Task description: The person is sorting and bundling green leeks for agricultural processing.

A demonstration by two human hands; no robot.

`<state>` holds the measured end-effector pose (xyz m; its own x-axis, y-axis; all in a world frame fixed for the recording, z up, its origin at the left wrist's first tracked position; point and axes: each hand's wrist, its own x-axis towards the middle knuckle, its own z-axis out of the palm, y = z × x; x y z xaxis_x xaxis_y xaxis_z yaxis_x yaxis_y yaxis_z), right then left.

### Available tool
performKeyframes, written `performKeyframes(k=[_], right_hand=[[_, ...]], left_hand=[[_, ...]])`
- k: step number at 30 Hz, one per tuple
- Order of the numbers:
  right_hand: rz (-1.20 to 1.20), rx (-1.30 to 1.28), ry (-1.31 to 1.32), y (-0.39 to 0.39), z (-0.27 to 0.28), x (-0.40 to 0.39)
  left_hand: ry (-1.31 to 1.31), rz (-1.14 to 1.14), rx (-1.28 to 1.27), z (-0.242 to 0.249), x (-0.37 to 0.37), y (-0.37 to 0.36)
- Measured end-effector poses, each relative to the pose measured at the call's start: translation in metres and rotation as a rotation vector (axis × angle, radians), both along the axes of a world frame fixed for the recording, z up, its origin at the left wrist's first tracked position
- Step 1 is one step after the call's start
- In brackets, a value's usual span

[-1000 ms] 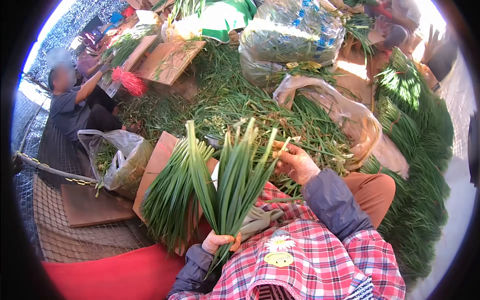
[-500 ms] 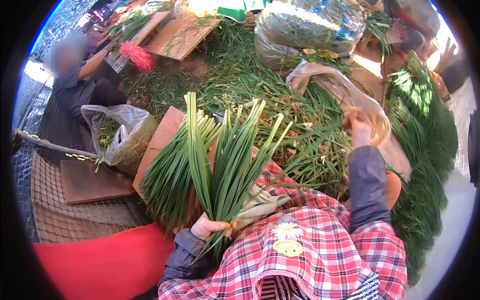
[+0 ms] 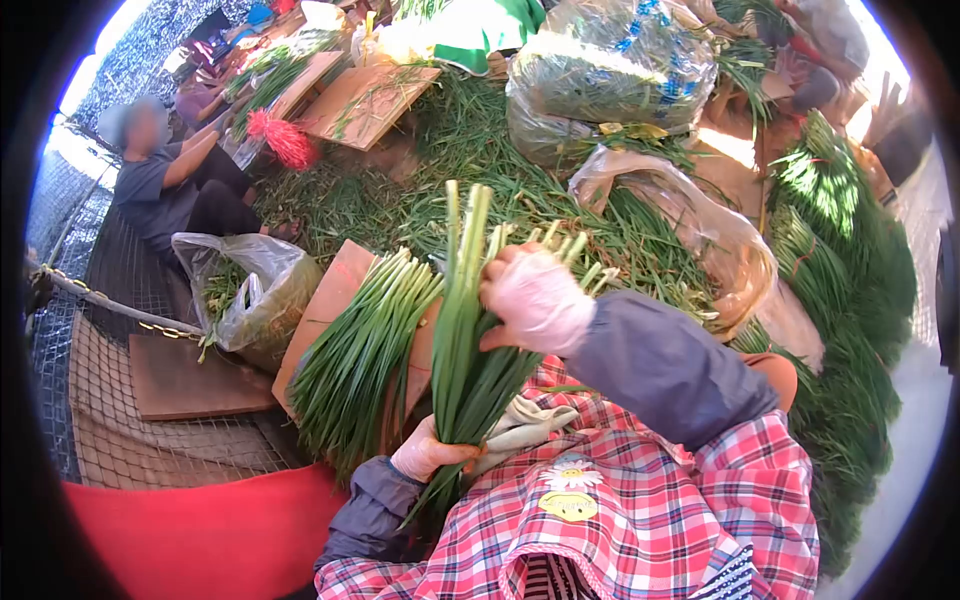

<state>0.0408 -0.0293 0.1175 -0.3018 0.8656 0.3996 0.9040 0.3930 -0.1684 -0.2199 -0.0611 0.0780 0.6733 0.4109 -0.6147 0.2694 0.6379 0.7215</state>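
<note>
My left hand (image 3: 432,455) is closed around the leafy lower end of a bunch of garlic chives (image 3: 462,370), held upright in front of my plaid apron (image 3: 620,470). My right hand (image 3: 535,300) wraps the upper part of the same bunch, near the pale cut ends; its palm and some stems are partly hidden. Both hands seem to wear thin pale gloves. Just left of the bunch, a pile of garlic chives (image 3: 365,350) rests on a reddish board (image 3: 318,310), pale ends pointing up.
Loose leaves (image 3: 450,130) cover the ground ahead. An open plastic bag (image 3: 735,235) lies front right, with tied chive bundles (image 3: 840,330) beyond. Left are a bag of scraps (image 3: 285,285), red cloth (image 3: 200,530) and a seated person (image 3: 160,190). A plastic-wrapped bale (image 3: 610,85) stands behind.
My right hand has come from the loose leaves at the right to the bunch and closed on its upper stems. The fanned stems are drawn closer together. My left hand keeps its grip.
</note>
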Motion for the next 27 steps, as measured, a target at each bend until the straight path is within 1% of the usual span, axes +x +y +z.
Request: performKeyframes(k=[1, 2, 4, 5, 6, 7, 9, 11, 13, 14, 15, 17, 19, 20, 21, 23, 24, 27], right_hand=[[0.007, 0.002, -0.064, 0.007, -0.015, -0.008], [0.066, -0.007, 0.016, 0.007, -0.017, -0.013], [0.268, -0.045, 0.256, -0.003, -0.028, -0.016], [0.368, -0.068, 0.374, -0.009, -0.021, -0.015], [0.429, -0.638, 0.84, -0.026, -0.01, -0.005], [0.348, -0.986, 1.043, -0.04, 0.013, 0.007], [0.5, -1.07, 1.127, -0.048, 0.012, 0.046], [0.298, -1.082, 1.293, -0.052, 0.012, 0.075], [-0.399, -0.258, -0.038, -0.03, -0.012, 0.084], [-0.304, -0.021, 0.158, -0.023, -0.017, 0.092], [-0.258, -0.133, 0.488, -0.016, -0.02, 0.092], [-0.269, -0.225, 0.284, -0.006, -0.006, 0.081], [-0.286, -0.527, 0.156, 0.008, -0.007, 0.063], [-0.189, -0.669, 0.198, 0.011, -0.011, 0.055], [-0.036, -0.552, 0.295, 0.009, -0.028, 0.051], [-0.046, -0.605, 0.301, 0.006, -0.034, 0.043], [-0.051, -0.577, 0.148, 0.004, -0.034, 0.042], [-0.262, -0.53, 0.094, 0.005, -0.033, 0.056]], left_hand=[[-0.008, 0.002, 0.02, -0.002, 0.0, -0.002], [-0.018, 0.005, 0.041, -0.007, -0.001, -0.003], [-0.023, 0.019, 0.048, -0.008, 0.001, -0.001], [-0.016, 0.032, 0.031, -0.007, 0.001, 0.0], [-0.008, 0.043, 0.013, -0.005, 0.0, 0.001], [0.008, 0.038, 0.006, -0.004, -0.001, 0.002], [0.037, 0.035, -0.006, -0.002, 0.0, 0.004], [0.033, 0.03, -0.004, -0.001, 0.002, 0.004], [0.031, 0.004, -0.004, -0.004, -0.002, 0.007], [0.024, 0.004, 0.008, -0.003, 0.0, 0.009], [0.011, 0.012, 0.017, -0.003, 0.003, 0.009], [0.024, 0.018, 0.033, -0.002, 0.001, 0.002], [0.044, 0.018, 0.076, 0.001, 0.003, 0.002], [0.045, 0.009, 0.09, 0.001, 0.002, 0.003], [0.047, 0.002, 0.1, -0.001, 0.0, 0.003], [0.07, -0.01, 0.078, -0.002, -0.003, 0.002], [0.087, -0.018, 0.051, -0.001, -0.005, 0.003], [0.101, -0.031, 0.036, -0.001, -0.015, 0.007]])
